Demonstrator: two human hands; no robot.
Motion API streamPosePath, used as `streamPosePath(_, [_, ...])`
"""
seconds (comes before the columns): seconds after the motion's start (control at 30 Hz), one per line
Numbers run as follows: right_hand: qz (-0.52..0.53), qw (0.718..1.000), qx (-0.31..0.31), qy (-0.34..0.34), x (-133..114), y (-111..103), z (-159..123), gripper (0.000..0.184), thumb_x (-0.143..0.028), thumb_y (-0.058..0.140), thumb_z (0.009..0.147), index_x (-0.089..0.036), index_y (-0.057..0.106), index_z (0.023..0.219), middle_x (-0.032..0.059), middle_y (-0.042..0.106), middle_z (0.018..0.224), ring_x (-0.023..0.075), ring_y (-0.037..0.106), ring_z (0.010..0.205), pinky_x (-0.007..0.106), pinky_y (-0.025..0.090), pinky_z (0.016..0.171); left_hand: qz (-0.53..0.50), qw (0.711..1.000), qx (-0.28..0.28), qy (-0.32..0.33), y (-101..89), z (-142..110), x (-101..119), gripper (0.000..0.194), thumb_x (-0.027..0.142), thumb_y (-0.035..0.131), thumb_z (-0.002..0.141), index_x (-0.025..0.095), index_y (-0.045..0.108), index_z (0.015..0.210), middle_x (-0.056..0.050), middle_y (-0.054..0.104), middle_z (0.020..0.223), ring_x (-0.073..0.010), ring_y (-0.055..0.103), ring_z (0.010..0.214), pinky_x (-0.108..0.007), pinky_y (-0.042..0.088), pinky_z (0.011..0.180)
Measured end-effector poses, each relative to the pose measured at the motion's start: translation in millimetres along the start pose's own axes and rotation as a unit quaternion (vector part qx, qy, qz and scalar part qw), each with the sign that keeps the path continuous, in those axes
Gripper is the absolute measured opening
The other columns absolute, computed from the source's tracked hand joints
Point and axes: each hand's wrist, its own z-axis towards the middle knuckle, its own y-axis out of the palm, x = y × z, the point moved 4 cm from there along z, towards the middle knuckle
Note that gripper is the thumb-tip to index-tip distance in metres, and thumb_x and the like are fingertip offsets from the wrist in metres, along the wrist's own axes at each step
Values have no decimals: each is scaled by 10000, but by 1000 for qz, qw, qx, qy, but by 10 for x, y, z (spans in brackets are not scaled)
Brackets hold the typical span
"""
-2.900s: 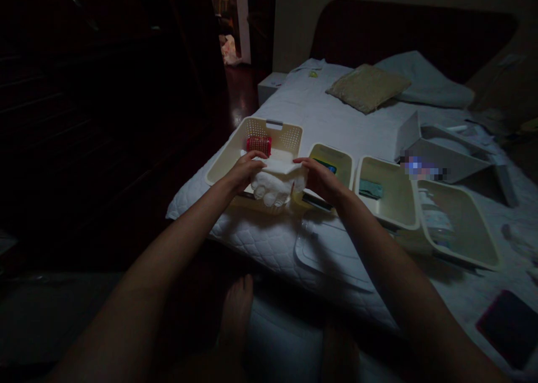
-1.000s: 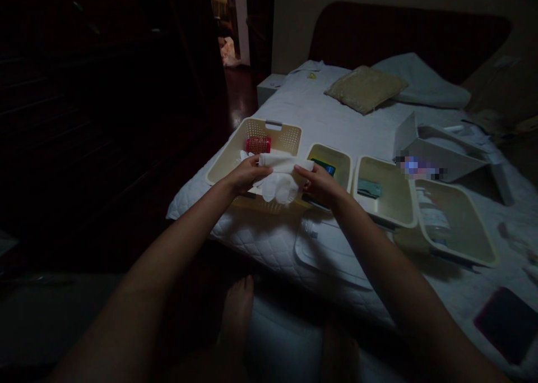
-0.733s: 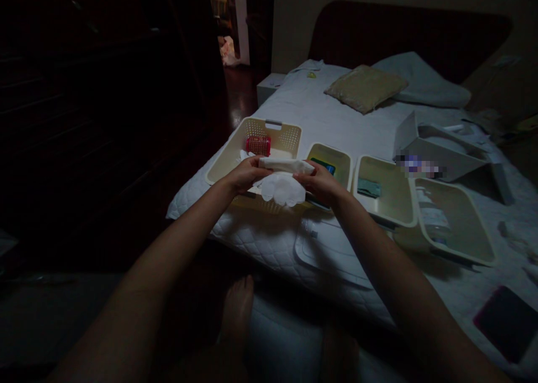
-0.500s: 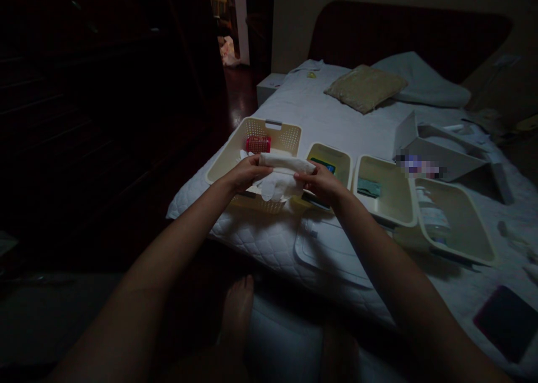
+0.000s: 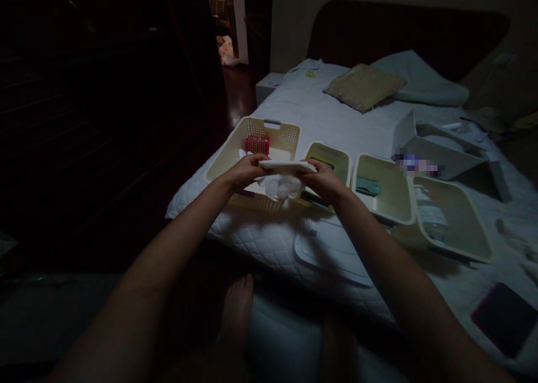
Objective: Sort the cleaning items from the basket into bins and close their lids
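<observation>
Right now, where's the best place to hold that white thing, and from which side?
Probably the ends of the white thing's flat upper strip: left hand from the left, right hand from the right. The strip spans straight between them; the part below hangs crumpled.

1. no words, brands or numbers can be read anywhere in the dim view.
2. the red package (image 5: 256, 145) in the perforated basket (image 5: 222, 153) bears pale marks like lettering, too small and dark to make out.
3. the pump bottle (image 5: 432, 215) in the rightmost bin (image 5: 464, 220) has a pale label on its front; its print is blurred beyond reading.
4. the teal packet (image 5: 367, 187) in the bin just left of that one shows faint darker markings, illegible.
5. a pixelated patch (image 5: 418, 164) in front of the grey-white box (image 5: 451, 160) hides whatever is printed there.
</observation>
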Motion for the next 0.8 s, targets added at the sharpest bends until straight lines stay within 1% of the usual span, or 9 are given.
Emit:
streamPosePath(0.07, [-2,1000,-3,6,-25,2,-19,215,-105,592,525,-182,556,723,-31,508,661,76,453,588,216,360,548,-4,1000,13,-10,0,-10,-12,221,-10,603,555,130,587,726,35,533,619,-39,437,491,-176,339,498])
streamPosePath(0.13, [-5,1000,-8,18,-30,6,-35,189,-120,579,550,-192,541,721,-34,477,646,75,428,561,218,345,523,-10,1000,4,-28,21,-35,-23,235,-20,558,574,149,577,736,45,496,598,-41,415,475,-177,341,493])
streamPosePath(0.23, [-8,999,-7,37,-6,8,-41,230,-114,566,552,-207,544,762,-33,468,645,79,414,542,216,319,493,-21,998,-19,-56,62,-74,-32,281,-15,522,592,186,555,785,40,495,636,-69,483,527,-195,394,522])
streamPosePath(0.3, [0,999,2,35,11,7,-27,260,-105,565,548,-218,549,782,-32,482,655,84,430,553,213,319,492,-27,997,-27,-66,79,-85,-29,305,-5,515,597,204,537,817,30,521,689,-88,524,568,-214,429,537])
streamPosePath(0.43, [13,1000,21,14,9,11,11,229,-150,602,583,-227,549,792,-24,519,701,93,477,606,220,374,539,-39,996,-37,-66,100,-77,-9,317,15,528,605,214,517,851,25,530,728,-90,530,586,-211,449,527])
streamPosePath(0.57, [17,999,23,18,-18,16,14,237,-174,628,579,-221,559,801,-17,542,728,97,495,636,231,405,579,-74,995,-46,-45,110,-70,7,273,48,557,619,205,512,838,21,524,752,-94,536,626,-200,458,523])
streamPosePath(0.7, [34,999,12,30,-42,13,-8,276,-118,618,529,-208,580,788,-17,546,722,91,492,632,223,391,576,-114,992,-54,-32,100,-74,11,277,63,553,619,201,530,857,13,538,757,-106,543,631,-212,467,517])
streamPosePath(0.8, [34,999,13,31,-46,0,-15,315,-96,576,496,-209,587,790,-19,545,715,93,475,619,215,365,549,-160,984,-65,-43,83,-85,37,264,103,539,611,179,550,863,-6,556,734,-131,551,617,-242,471,501])
